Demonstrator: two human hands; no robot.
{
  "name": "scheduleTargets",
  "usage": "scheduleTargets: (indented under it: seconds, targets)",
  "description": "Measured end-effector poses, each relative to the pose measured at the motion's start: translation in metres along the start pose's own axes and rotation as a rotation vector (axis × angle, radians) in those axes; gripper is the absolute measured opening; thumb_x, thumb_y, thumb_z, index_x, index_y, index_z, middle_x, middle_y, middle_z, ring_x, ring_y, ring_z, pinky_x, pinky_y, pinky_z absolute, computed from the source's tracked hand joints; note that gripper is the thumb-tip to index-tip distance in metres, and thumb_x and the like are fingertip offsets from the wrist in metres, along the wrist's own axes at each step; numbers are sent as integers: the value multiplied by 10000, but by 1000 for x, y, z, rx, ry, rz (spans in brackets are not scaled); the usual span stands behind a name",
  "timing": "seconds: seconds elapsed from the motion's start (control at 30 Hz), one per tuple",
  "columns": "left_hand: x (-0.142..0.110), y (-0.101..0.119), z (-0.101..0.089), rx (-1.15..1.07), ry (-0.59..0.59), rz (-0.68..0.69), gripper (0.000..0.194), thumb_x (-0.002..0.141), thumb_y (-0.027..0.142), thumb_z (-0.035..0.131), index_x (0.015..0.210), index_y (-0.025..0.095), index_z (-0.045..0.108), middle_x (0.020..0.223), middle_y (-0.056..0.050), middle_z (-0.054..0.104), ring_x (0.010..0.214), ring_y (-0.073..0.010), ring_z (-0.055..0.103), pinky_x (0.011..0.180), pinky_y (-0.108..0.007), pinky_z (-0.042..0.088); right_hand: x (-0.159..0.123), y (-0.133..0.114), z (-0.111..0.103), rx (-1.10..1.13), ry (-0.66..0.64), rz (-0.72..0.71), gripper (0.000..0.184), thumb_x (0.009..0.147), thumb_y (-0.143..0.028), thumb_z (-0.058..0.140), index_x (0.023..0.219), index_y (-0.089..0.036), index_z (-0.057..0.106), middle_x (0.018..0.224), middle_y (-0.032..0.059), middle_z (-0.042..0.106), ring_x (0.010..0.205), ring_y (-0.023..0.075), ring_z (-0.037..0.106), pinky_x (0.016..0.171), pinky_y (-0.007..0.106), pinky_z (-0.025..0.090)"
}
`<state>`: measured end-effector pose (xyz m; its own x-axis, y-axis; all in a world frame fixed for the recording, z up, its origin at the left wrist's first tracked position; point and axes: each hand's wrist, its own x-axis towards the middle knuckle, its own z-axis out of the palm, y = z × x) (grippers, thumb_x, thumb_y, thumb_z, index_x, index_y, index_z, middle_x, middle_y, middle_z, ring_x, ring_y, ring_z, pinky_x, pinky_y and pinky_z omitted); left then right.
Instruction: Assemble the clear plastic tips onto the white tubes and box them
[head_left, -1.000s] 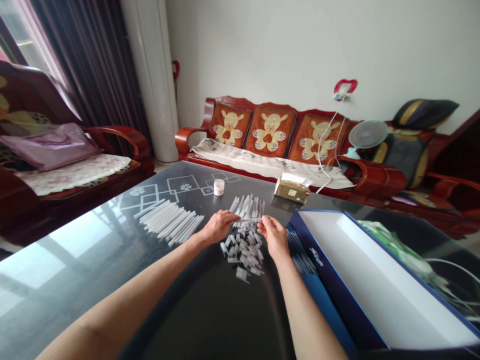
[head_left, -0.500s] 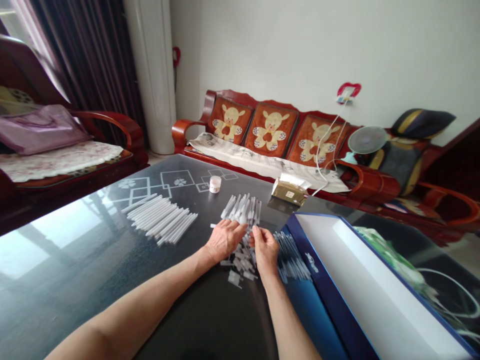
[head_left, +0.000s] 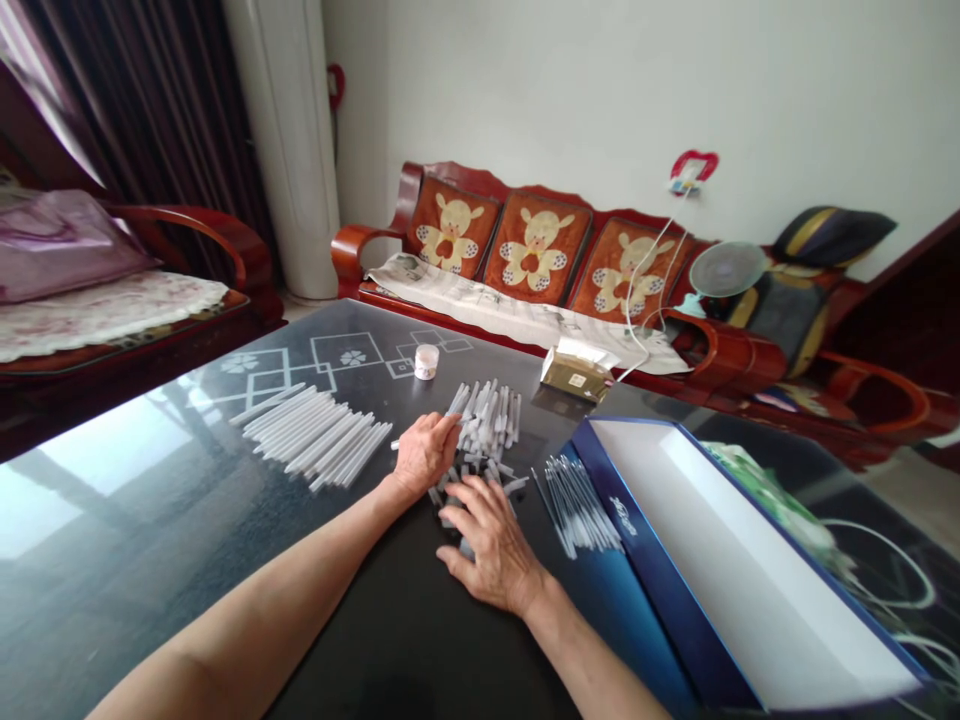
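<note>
My left hand [head_left: 427, 455] is closed around a slim white pen-like tube [head_left: 396, 445]; its pale end shows left of the fist and a thin tip at the right. My right hand [head_left: 491, 545] is open, fingers spread over a heap of small translucent cap-like pieces [head_left: 517, 485], partly covering them. Just beyond both hands lies a bunch of whitish tubes with narrow tips [head_left: 491, 415]. To the left, many long white tubes [head_left: 315, 435] lie side by side. Thin, clear, dark-tipped rods resembling pen refills [head_left: 577, 505] rest at the right.
A long blue box with white inside [head_left: 720, 560] stands on the right of the dark glossy table [head_left: 187, 560]. Behind are a small round jar [head_left: 427, 362] and a tissue pack [head_left: 576, 372]. A green-and-white bag [head_left: 772, 500] and white cable lie beyond the box.
My left hand has drawn back left with the white tube. My right hand has opened and come nearer, now over the small pieces. The view has shifted slightly.
</note>
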<state>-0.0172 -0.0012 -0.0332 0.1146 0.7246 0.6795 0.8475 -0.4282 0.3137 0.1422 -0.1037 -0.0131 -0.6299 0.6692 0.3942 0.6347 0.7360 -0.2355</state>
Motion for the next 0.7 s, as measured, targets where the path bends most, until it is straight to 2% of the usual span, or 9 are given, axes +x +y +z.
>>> scheduleTargets:
  seconds: [0.13, 0.47, 0.6, 0.7]
  targets:
    - [0, -3, 3, -7, -10, -52, 263, 927, 313, 431, 1070, 222, 632, 764, -29, 614, 758, -161, 576, 643, -247, 400, 12, 19, 4, -35, 37, -38, 234, 818, -285, 604, 1040, -214, 617, 1260, 76, 554, 1259, 275, 400, 1075, 520, 280]
    - [0, -3, 5, -32, -84, -109, 265, 924, 311, 422, 1049, 225, 638, 777, -26, 635, 793, -154, 600, 670, -227, 416, 29, 41, 12, -59, 157, -12, 156, 830, -283, 608, 963, -203, 625, 1086, 72, 625, 1114, 239, 501, 1004, 465, 350]
    - [0, -3, 6, -45, -102, -139, 260, 920, 314, 427, 1040, 227, 641, 785, -25, 644, 794, -154, 608, 664, -227, 418, 29, 35, 9, -58, 193, 16, 183, 840, -303, 586, 986, -197, 620, 1106, 89, 616, 1121, 248, 497, 1015, 481, 330]
    - [1, -4, 6, -58, -97, -175, 260, 917, 319, 435, 1045, 228, 643, 782, -23, 649, 793, -153, 615, 668, -227, 426, 28, 22, 8, -47, 169, -24, 201, 842, -322, 578, 997, -199, 614, 1115, 83, 610, 1129, 245, 487, 1037, 477, 302]
